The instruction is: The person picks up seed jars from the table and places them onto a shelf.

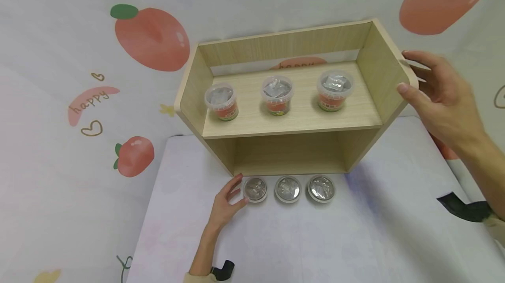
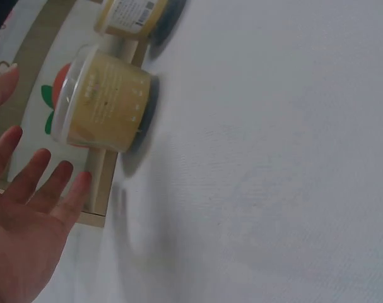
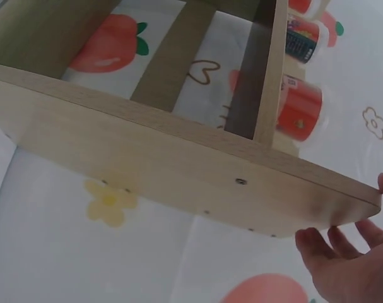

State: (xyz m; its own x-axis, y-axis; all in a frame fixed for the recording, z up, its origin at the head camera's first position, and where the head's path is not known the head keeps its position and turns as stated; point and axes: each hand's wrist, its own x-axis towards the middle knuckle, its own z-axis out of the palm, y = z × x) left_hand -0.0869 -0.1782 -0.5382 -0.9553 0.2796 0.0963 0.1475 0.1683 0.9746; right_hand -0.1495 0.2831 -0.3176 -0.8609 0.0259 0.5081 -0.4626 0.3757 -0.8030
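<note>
Wooden shelf (image 1: 293, 112) has the right hand (image 1: 438, 94) at its right side panel, fingers spread, while the left hand (image 1: 226, 204), fingers loosely apart, touches the near-left jar (image 1: 255, 189).

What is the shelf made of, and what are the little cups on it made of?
The shelf looks like pale wood or wood-patterned board with a matt finish: straight grain lines show, and small screw heads dot its side panel. The cups look like thin clear plastic, shiny, since you can see silvery packets through their lids; a red label wraps each one.
</note>
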